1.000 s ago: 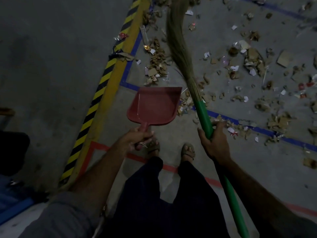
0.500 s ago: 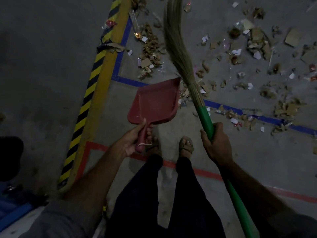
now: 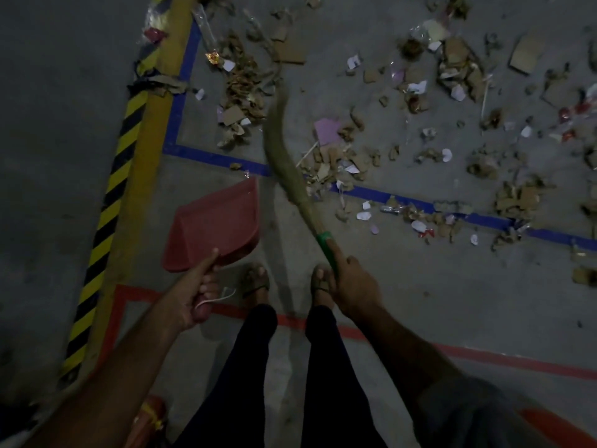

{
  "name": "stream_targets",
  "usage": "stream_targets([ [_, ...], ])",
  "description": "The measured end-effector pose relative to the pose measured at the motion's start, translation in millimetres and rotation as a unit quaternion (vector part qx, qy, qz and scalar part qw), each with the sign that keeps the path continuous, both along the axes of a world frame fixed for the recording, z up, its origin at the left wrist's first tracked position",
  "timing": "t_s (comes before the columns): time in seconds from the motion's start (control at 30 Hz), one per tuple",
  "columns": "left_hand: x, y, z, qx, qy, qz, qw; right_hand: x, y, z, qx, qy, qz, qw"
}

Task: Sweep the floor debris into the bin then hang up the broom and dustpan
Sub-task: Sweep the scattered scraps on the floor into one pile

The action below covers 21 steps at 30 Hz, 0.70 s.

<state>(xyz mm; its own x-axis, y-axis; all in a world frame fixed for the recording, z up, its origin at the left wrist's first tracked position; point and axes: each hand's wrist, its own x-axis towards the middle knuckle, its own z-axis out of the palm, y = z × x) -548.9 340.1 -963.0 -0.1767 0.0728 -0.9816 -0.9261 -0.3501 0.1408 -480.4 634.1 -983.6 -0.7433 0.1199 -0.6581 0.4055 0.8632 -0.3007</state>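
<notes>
My left hand (image 3: 193, 292) grips the handle of a red dustpan (image 3: 214, 226), held tilted above the floor with its mouth pointing up and right. My right hand (image 3: 350, 286) grips the green handle of a grass broom (image 3: 284, 156); the bristles reach forward and curve left among the debris. Cardboard scraps and paper bits (image 3: 339, 156) lie scattered over the grey floor beyond a blue tape line (image 3: 484, 219), with a denser pile (image 3: 240, 92) near the corner at upper left. No bin is in view.
A yellow-and-black striped strip (image 3: 109, 195) runs up the left side. Red tape (image 3: 500, 357) crosses the floor beneath my sandalled feet (image 3: 258, 279). A red object (image 3: 151, 415) sits at the bottom left, and something orange (image 3: 555, 428) at the bottom right.
The view has moved closer to the debris. The dustpan has tilted further left and lower. The broom head has swung down, its bristles now bent leftward across the blue line.
</notes>
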Motion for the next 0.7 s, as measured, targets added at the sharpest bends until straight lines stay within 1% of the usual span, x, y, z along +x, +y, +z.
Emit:
stream_targets([
  [0.07,6.9,-0.8,-8.8,-0.009,0.013,-0.038,0.999,6.7,-4.4,-19.0,-0.003,-0.029,0.033,0.999],
  [0.17,16.7,5.9,-26.6,-0.026,0.029,-0.099,0.994,22.9,-7.1,-50.1,0.001,-0.035,0.098,0.995],
  [0.23,19.8,16.3,-41.5,-0.043,0.037,-0.115,0.992,31.7,-0.2,-65.8,0.002,-0.046,0.130,0.990],
  [0.3,21.5,28.0,-57.9,-0.057,0.035,-0.107,0.992,33.6,16.2,-80.3,0.010,-0.094,0.132,0.987],
  [0.37,23.3,39.4,-73.1,-0.072,0.027,-0.092,0.993,29.4,43.9,-100.8,0.039,-0.137,0.091,0.986],
  [0.47,24.7,54.1,-88.6,-0.094,0.021,-0.088,0.992,13.4,99.4,-129.6,0.064,-0.151,-0.022,0.986],
  [0.53,22.3,62.8,-93.1,-0.099,0.025,-0.098,0.990,0.9,137.4,-137.7,0.066,-0.127,-0.079,0.987],
  [0.63,15.6,73.5,-93.1,-0.100,0.034,-0.124,0.987,-15.5,185.1,-131.7,0.090,-0.075,-0.101,0.988],
  [0.7,11.3,78.3,-89.3,-0.100,0.034,-0.134,0.985,-15.8,204.7,-121.4,0.100,-0.024,-0.114,0.988],
])
